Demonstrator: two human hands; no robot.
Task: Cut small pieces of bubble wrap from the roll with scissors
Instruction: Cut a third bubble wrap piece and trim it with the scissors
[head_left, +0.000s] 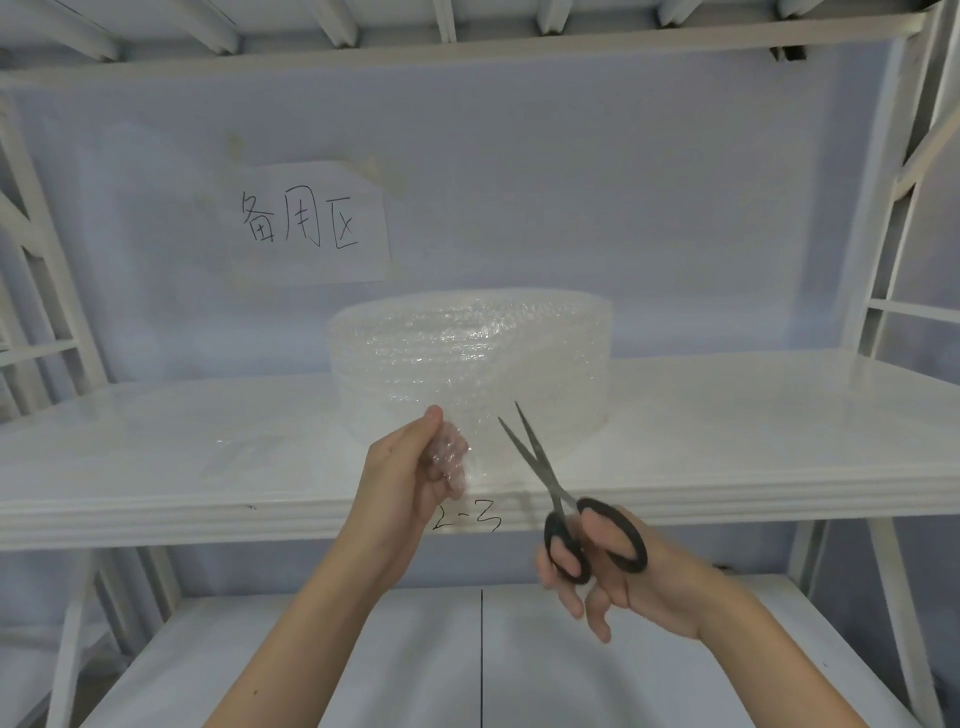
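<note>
Roll: the bubble wrap roll (470, 364) is stood on the white shelf (727, 441), near the front edge.
Loose end: a flap of wrap (480, 441) is pulled forward from the roll.
Left hand: the left hand (402, 478) is curled, and the flap's edge is pinched between thumb and fingers.
Right hand: the scissors (561, 499) are held by the right hand (618, 566), with fingers pushed through the black loops.
Blades: they are held apart in a thin V, tips up, just beside the flap.
Good cut: the flap should be kept tight, so it is not bunched up.
Care: the pinching fingers should be kept away from the blades.
</note>
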